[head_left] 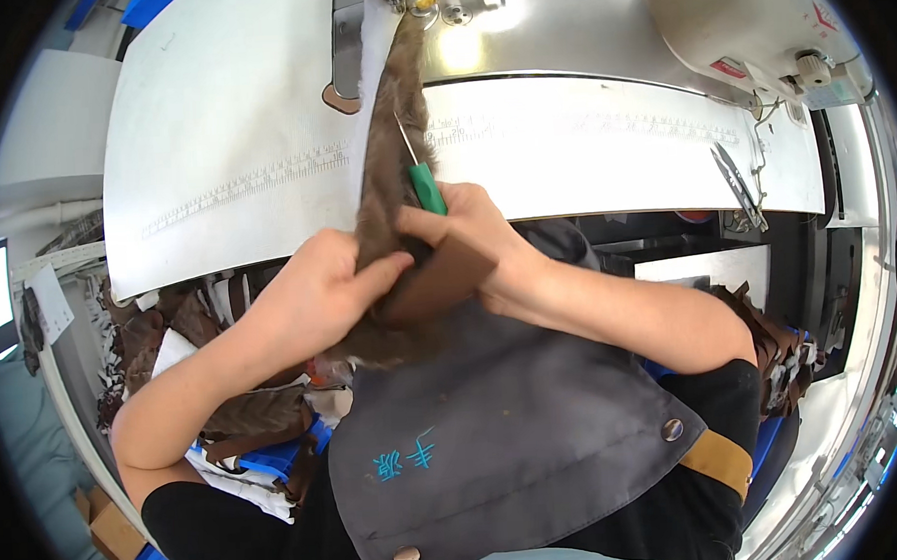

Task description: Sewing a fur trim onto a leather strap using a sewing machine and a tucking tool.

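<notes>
The white sewing table [232, 139] spread across the top of my view, with the shiny metal bed of the sewing machine [558, 25] at its far edge and the machine's cream body [747, 17] off to the right. My grey apron [505, 428] filled the lower middle, close under my forearms. A long strip of brown fur [388, 162] ran from under the machine's needle area down over the table's near edge to my hands, where it met a smooth brown leather piece [439, 280]. To the left below the table, a heap of brown scraps [161, 333] lay over a blue crate [276, 458].

My left hand [319, 291] was curled around the lower end of the fur, the thumb pressed against the leather piece, fingers closed on the material. My right hand [471, 229] was closed too, pinching the leather's upper edge together with the fur while gripping a green-handled awl [419, 171], whose thin metal point lay up along the fur. A pair of thread snips [737, 182] rested on the table, well apart to the right.
</notes>
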